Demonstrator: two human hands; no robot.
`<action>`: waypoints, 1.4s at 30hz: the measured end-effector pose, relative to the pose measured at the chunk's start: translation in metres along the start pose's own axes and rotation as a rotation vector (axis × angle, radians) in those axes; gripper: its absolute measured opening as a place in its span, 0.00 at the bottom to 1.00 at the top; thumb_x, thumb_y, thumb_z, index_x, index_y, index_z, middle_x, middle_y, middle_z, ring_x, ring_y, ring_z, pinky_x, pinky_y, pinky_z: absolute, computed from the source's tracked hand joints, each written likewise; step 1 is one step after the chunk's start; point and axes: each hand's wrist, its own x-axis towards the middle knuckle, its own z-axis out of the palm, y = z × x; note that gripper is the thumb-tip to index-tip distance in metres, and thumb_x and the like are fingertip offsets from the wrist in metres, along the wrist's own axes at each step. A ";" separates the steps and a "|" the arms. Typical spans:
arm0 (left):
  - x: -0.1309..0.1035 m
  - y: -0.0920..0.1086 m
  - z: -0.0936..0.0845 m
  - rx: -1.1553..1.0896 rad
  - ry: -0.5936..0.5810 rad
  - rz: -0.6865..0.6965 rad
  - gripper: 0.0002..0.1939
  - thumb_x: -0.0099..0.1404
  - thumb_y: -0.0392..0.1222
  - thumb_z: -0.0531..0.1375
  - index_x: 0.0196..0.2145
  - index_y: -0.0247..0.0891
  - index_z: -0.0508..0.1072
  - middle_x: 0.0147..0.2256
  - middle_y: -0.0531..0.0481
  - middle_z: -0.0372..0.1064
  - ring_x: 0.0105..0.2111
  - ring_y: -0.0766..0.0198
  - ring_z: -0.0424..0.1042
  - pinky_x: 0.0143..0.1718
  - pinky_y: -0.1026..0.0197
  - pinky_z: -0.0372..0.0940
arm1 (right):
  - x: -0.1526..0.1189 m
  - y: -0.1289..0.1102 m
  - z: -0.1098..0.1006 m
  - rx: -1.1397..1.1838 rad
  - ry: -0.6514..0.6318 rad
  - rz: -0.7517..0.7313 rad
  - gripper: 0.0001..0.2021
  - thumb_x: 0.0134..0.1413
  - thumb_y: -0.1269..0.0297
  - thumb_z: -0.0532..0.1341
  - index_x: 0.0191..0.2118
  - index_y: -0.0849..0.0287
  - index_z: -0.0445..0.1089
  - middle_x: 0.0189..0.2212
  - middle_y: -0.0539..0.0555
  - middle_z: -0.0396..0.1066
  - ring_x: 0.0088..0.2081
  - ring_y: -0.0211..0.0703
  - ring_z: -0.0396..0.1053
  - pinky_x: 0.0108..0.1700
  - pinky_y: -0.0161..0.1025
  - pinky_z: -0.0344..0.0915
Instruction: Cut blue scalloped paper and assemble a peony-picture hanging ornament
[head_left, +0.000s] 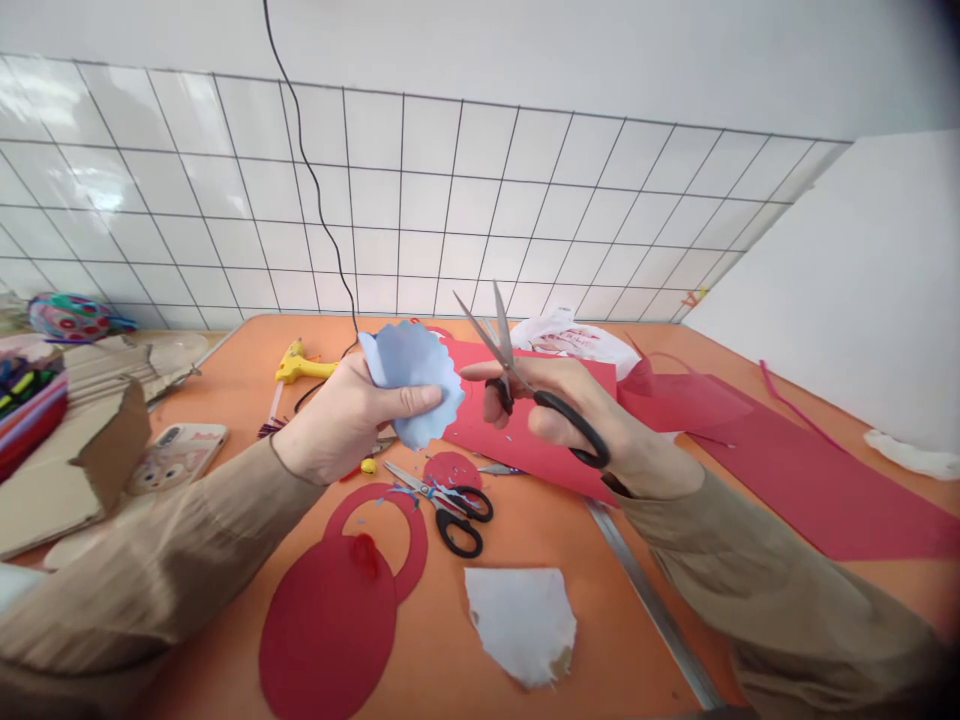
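Your left hand (341,415) pinches the scalloped blue paper (420,368) up above the orange table (619,650). Just beside it, your right hand (581,392) grips the raised scissors (508,358), blades apart. Below lie the second scissors (433,494), near a red ring (417,550) overlapped by a red oval (322,630). Beyond your left hand lies a yellow glue gun (301,365).

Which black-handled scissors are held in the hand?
The scissors in the right hand, raised and spread open; the other black-handled pair lies on the orange table.
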 end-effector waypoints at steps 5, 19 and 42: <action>-0.001 0.008 0.000 0.012 0.104 0.067 0.09 0.51 0.39 0.72 0.27 0.34 0.76 0.21 0.51 0.71 0.21 0.68 0.68 0.22 0.66 0.62 | -0.004 -0.002 -0.008 -0.132 -0.066 0.045 0.35 0.52 0.34 0.59 0.51 0.60 0.74 0.26 0.52 0.68 0.29 0.42 0.66 0.32 0.40 0.63; -0.002 0.010 -0.001 -0.015 0.165 0.011 0.09 0.49 0.36 0.73 0.25 0.33 0.76 0.19 0.53 0.69 0.19 0.70 0.66 0.19 0.68 0.61 | -0.004 -0.012 -0.003 -0.210 -0.183 0.131 0.32 0.49 0.38 0.64 0.45 0.66 0.76 0.19 0.45 0.52 0.24 0.36 0.50 0.26 0.36 0.52; -0.002 0.007 0.001 -0.022 0.167 -0.083 0.09 0.50 0.37 0.71 0.24 0.33 0.75 0.18 0.53 0.69 0.16 0.71 0.64 0.16 0.68 0.57 | -0.004 -0.008 0.004 -0.218 -0.166 0.211 0.26 0.48 0.44 0.67 0.41 0.65 0.77 0.20 0.45 0.49 0.24 0.34 0.46 0.23 0.34 0.49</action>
